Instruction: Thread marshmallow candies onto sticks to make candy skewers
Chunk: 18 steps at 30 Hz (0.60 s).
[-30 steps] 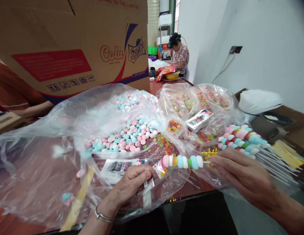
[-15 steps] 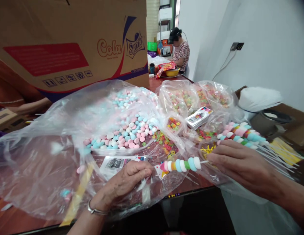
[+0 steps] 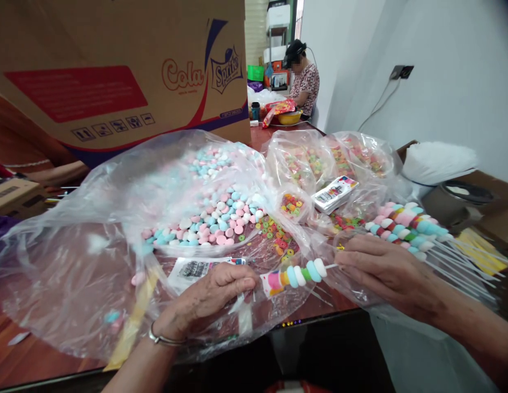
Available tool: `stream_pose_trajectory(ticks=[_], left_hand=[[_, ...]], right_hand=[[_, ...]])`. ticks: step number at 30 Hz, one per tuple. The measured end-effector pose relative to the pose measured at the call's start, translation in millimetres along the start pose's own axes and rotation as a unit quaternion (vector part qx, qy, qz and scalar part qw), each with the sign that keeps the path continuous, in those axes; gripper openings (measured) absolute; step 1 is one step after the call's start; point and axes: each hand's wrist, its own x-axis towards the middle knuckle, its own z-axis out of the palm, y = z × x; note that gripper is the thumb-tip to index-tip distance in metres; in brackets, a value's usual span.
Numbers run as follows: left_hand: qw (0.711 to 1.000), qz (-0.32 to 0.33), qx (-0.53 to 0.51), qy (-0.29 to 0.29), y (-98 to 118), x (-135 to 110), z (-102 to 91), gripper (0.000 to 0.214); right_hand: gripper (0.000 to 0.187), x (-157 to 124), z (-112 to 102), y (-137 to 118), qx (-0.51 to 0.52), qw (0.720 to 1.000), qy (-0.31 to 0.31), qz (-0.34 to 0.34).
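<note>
My right hand [image 3: 370,267] pinches the white stick of a candy skewer [image 3: 302,274], threaded with blue, white, green and orange pieces. The skewer's far end sits inside a small printed plastic bag [image 3: 272,283], clear with coloured patterns. At the bag's other end, my left hand [image 3: 221,286] is closed on it with thumb and fingers. Below my left wrist is a silver bracelet [image 3: 166,339]. Under both hands spreads a large clear plastic sheet [image 3: 79,295]. A stack of printed bags [image 3: 196,270] lies just behind my left hand.
Loose pastel marshmallows [image 3: 213,221] and gummy rings [image 3: 278,240] lie ahead. Finished-looking skewers [image 3: 409,224] are piled at right, beside another printed stack [image 3: 334,194]. A large cardboard box [image 3: 114,65] stands at the back left. One person [image 3: 303,82] sits at the far end.
The skewer has moved left, deeper into the small printed bag, so its pink tip is now covered by the print. My right hand has shifted left with it; my left hand stays nearly still.
</note>
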Motion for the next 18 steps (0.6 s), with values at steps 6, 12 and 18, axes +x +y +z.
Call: stream_pose_trajectory(ticks=[6, 12, 18], left_hand=[[1.0, -0.001, 0.021, -0.008, 2.6, 1.9, 1.1, 0.033], [0.998, -0.018, 0.051, -0.027, 17.5, 1.3, 2.4, 0.024], [0.998, -0.014, 0.05, -0.031, 28.8, 1.2, 6.4, 0.023]], right_hand=[[0.024, 2.6, 11.0, -2.3, -0.026, 1.0, 0.011, -0.001], [0.024, 6.8, 17.3, -1.1, -0.026, 0.999, 0.018, -0.003], [0.023, 12.5, 16.4, 5.0, -0.038, 0.999, 0.02, -0.014]])
